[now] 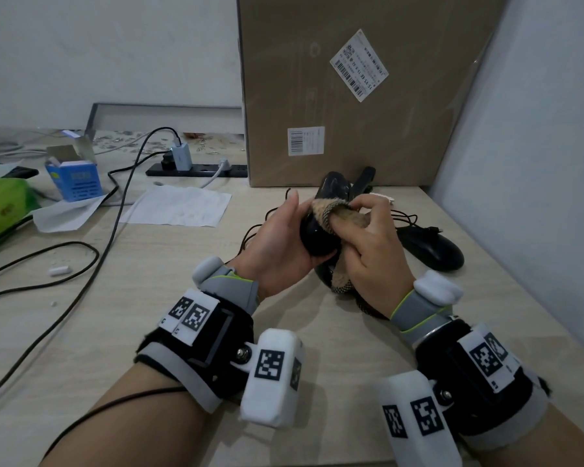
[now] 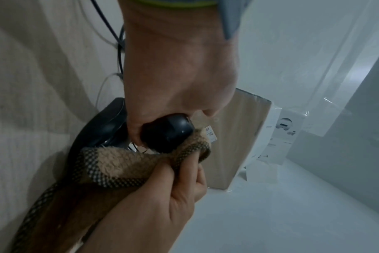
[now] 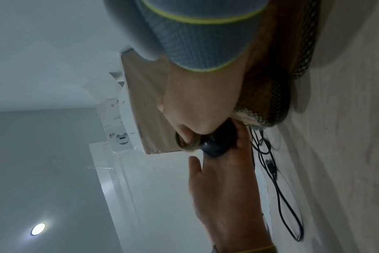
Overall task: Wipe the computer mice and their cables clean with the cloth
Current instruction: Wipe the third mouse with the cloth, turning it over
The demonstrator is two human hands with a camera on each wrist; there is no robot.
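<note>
My left hand [image 1: 292, 235] grips a glossy black mouse [image 1: 317, 239] and holds it above the desk. My right hand [image 1: 364, 227] pinches a tan fuzzy cloth [image 1: 339, 215] with a checked border, pressed against the mouse's top. In the left wrist view the cloth [image 2: 123, 164] wraps under the mouse [image 2: 169, 132]. The right wrist view shows the mouse [image 3: 215, 145] between both hands. A second black mouse [image 1: 434, 249] lies to the right, a third [image 1: 334, 188] stands behind by the box, and thin black cables [image 1: 407, 219] trail between them.
A tall cardboard box [image 1: 351, 96] stands behind the mice, and a grey wall [image 1: 536, 163] closes the right side. To the left lie a power strip [image 1: 196, 170], white paper [image 1: 179, 205], a blue carton [image 1: 76, 178], a green packet [image 1: 0, 207] and long dark cables [image 1: 81, 251].
</note>
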